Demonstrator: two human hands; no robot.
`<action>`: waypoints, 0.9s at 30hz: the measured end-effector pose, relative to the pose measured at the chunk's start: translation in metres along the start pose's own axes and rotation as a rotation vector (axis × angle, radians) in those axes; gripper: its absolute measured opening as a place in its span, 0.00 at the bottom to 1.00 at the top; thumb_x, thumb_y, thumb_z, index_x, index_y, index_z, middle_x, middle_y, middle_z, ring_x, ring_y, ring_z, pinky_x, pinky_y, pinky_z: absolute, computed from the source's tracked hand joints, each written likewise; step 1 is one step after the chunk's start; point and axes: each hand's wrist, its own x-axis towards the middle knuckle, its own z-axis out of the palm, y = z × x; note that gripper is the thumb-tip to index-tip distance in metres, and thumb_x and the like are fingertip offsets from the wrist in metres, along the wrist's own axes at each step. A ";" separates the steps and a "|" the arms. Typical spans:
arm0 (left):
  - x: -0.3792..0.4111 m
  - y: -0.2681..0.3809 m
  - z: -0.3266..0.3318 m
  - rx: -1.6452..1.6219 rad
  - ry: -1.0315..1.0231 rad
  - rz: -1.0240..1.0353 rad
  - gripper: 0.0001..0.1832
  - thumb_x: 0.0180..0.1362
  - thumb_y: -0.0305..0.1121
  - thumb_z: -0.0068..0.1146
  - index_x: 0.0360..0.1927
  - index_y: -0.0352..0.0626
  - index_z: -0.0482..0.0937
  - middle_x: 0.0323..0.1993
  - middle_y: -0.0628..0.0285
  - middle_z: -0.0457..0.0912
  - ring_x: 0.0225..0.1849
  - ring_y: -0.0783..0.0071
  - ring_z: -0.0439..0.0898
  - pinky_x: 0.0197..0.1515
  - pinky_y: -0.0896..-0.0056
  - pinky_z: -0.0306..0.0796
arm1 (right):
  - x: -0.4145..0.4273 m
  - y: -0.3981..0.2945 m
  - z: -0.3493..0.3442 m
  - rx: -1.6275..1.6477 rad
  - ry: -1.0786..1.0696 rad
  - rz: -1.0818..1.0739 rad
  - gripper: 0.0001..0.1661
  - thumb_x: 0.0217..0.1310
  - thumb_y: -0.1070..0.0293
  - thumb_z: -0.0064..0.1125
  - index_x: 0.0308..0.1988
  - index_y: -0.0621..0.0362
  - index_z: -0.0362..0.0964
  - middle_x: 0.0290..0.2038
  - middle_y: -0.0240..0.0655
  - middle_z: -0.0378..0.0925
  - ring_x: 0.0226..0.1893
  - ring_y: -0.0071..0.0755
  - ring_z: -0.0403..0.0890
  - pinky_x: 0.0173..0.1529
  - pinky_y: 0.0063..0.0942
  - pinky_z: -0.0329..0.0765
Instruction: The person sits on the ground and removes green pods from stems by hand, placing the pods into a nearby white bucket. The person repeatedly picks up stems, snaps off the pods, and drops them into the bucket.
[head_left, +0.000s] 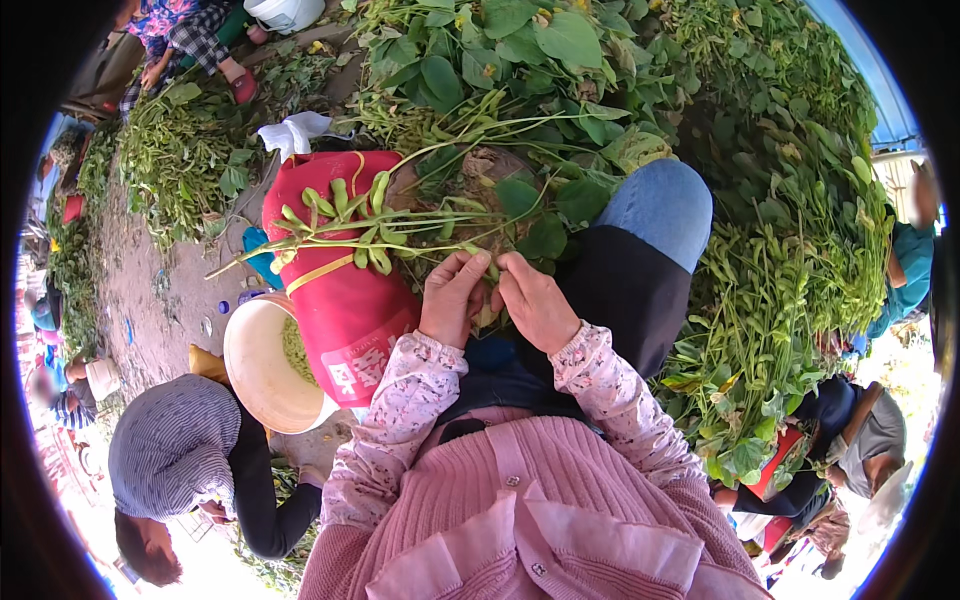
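Note:
My left hand and my right hand meet in front of my lap, with a green soybean pod pinched between their fingertips. The fingers partly hide the pod. Just beyond them, cut soybean stems carrying several plump pods lie across my knees. Those stems cross a red cloth cover over my left knee, which bears writing. My right knee shows blue denim and a black cover. By my left leg, a white bucket holds light green beans.
Leafy soybean plants are heaped ahead, and more podded stalks rise at my right. A person in a striped top bends close at my left. Other people sit around. A white plastic bag lies beyond the red cover.

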 end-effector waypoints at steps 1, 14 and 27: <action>0.000 0.000 -0.001 0.069 0.013 0.033 0.07 0.60 0.34 0.49 0.30 0.43 0.73 0.12 0.74 0.63 0.13 0.88 0.57 0.15 0.86 0.49 | -0.001 0.005 0.004 0.006 0.004 0.011 0.06 0.59 0.71 0.43 0.36 0.61 0.58 0.18 0.46 0.71 0.24 0.51 0.76 0.27 0.42 0.71; -0.012 0.013 -0.003 0.205 -0.106 0.052 0.07 0.59 0.33 0.51 0.30 0.40 0.76 0.13 0.76 0.64 0.13 0.91 0.56 0.16 0.86 0.47 | -0.006 0.018 0.015 0.102 -0.093 0.025 0.06 0.56 0.75 0.42 0.37 0.62 0.58 0.20 0.52 0.69 0.26 0.58 0.73 0.28 0.46 0.68; -0.023 0.007 0.007 0.221 -0.096 0.089 0.07 0.58 0.25 0.40 0.40 0.41 0.69 0.18 0.73 0.65 0.13 0.88 0.57 0.14 0.87 0.48 | -0.008 0.000 0.015 0.016 0.129 -0.035 0.03 0.57 0.73 0.45 0.32 0.60 0.60 0.21 0.50 0.71 0.22 0.56 0.74 0.25 0.44 0.70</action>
